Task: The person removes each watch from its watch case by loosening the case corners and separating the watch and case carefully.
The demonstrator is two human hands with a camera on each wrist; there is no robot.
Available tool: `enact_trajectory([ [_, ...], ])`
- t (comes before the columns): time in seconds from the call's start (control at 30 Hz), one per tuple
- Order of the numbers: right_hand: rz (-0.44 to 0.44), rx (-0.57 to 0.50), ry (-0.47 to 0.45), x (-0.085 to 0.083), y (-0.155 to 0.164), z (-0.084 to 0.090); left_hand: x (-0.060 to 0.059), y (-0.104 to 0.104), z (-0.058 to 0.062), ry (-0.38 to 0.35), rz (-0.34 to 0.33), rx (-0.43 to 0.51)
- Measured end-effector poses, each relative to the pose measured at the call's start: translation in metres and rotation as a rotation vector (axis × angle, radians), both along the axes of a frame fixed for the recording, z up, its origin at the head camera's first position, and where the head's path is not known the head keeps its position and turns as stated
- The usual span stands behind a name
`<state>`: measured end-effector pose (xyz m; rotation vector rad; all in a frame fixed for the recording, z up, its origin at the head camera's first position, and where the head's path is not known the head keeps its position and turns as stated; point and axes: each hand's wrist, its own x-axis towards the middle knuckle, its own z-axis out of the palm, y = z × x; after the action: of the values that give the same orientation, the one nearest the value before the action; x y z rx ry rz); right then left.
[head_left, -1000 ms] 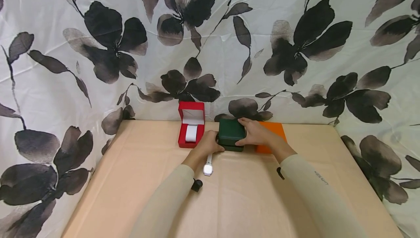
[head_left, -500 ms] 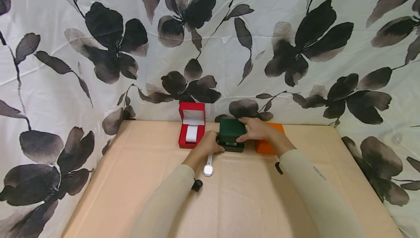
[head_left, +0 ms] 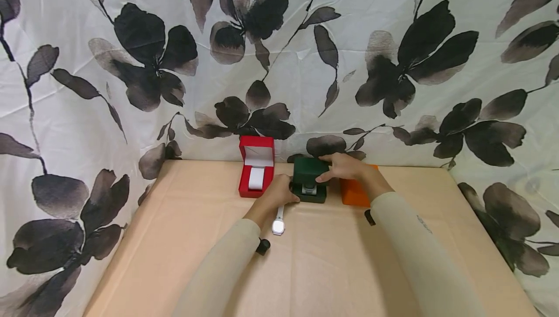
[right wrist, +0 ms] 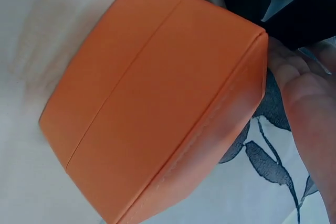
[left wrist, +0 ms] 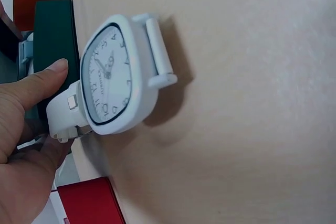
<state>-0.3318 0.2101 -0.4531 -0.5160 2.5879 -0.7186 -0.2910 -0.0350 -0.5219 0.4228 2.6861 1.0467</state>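
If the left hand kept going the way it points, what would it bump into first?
Probably the dark green hinged box: the left hand already rests against its left side. Past it hangs the flowered cloth backdrop.

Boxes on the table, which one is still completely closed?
The orange box at the right, behind the right hand. The red box stands wide open, and the green box has its lid partly raised.

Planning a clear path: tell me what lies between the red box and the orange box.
The green box, lid partly raised, held by both hands, stands between the red box and the orange box; head view.
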Motion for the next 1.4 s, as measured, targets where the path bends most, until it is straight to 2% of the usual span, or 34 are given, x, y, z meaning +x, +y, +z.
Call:
enact_trajectory([
  [0.17, -0.027, -0.043, -0.063, -0.002, 0.0, 0.002, 0.002, 0.0, 0.0, 0.022, 0.003, -0.016],
  [0.33, -0.044, -0.099, -0.124, -0.003, 0.003, 0.001, 0.003, 0.001, -0.002, -0.003, 0.014, -0.032],
  [0.6, -0.07, -0.145, -0.153, -0.003, 0.003, -0.002, 0.006, 0.001, -0.001, -0.01, 0.025, -0.048],
  [0.87, -0.222, -0.325, -0.265, 0.001, 0.005, -0.002, 0.009, 0.003, 0.0, -0.008, 0.009, -0.101],
  [0.97, -0.281, -0.316, -0.252, 0.002, 0.003, 0.0, 0.009, 0.004, 0.0, 0.001, 0.006, -0.102],
  [1.1, -0.328, -0.249, -0.203, 0.001, 0.0, 0.005, 0.009, 0.004, 0.001, 0.016, 0.002, -0.097],
  [1.4, -0.341, -0.167, -0.14, -0.003, -0.009, 0.011, 0.012, 0.005, 0.001, 0.023, 0.007, -0.126],
])
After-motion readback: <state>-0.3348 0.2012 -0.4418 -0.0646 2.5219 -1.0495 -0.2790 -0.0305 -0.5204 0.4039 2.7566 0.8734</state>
